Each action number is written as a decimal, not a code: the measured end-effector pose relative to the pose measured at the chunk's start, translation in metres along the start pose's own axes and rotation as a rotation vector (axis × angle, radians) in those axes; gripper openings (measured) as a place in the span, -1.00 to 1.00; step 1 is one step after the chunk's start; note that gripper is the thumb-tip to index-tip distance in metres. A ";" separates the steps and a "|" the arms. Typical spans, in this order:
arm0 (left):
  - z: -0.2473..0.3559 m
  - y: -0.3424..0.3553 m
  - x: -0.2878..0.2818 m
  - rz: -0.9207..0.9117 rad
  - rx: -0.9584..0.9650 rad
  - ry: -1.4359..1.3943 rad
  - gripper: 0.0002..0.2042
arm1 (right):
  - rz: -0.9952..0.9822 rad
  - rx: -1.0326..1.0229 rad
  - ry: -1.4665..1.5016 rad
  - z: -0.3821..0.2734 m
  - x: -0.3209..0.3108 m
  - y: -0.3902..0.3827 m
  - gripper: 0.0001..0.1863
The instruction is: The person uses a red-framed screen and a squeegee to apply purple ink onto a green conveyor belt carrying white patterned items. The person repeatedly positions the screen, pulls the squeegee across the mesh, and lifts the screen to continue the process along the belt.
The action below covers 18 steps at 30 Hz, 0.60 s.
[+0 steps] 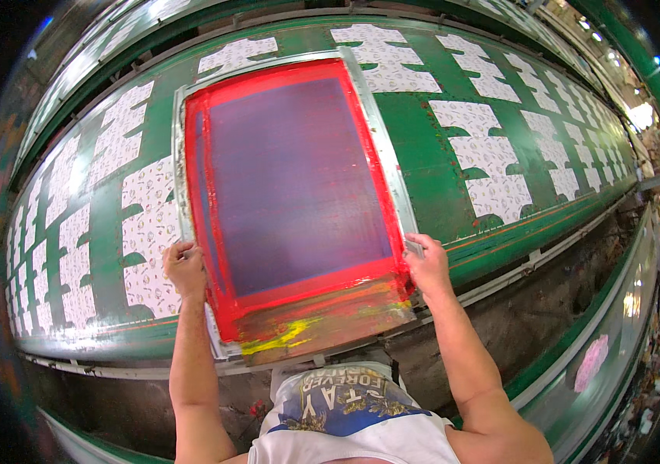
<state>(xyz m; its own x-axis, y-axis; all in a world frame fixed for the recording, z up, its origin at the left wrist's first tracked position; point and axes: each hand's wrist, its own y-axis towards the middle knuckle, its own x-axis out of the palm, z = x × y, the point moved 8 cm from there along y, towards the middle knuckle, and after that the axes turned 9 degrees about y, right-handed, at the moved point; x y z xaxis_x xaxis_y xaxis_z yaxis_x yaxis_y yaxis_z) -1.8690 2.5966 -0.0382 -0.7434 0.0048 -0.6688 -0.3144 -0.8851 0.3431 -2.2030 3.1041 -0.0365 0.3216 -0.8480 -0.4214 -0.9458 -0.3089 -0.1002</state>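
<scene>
A large screen-printing frame (291, 178) spans the space between my hands, with metal side rails, a red border and a dull purple mesh. Its near end carries a brown strip smeared with yellow and reaches over the table's near edge. My left hand (185, 267) is closed on the left rail near the lower corner. On the opposite side my right hand (428, 264) grips the right rail, where a small grey piece shows by the thumb. Whether the frame rests on the table or is held just above it, I cannot tell.
Beneath the frame runs a long green printing table (415, 139). Several white patterned fabric pieces (492, 178) lie in rows on it, left and right. A metal rail (531, 267) follows its near edge. A pink crumpled cloth (591, 362) lies on another green surface at right.
</scene>
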 end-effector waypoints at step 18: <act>0.085 -0.062 0.055 0.100 0.021 0.054 -0.91 | -0.138 0.220 0.246 0.040 -0.096 0.034 -0.51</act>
<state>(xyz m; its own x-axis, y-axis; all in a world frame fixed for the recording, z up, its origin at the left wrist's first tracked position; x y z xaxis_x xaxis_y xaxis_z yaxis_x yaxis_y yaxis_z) -1.9406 2.6910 -0.0395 -0.7391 -0.1087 -0.6648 -0.2527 -0.8701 0.4232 -2.2675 3.1924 -0.0350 0.4229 -0.8913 -0.1636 -0.8712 -0.3502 -0.3440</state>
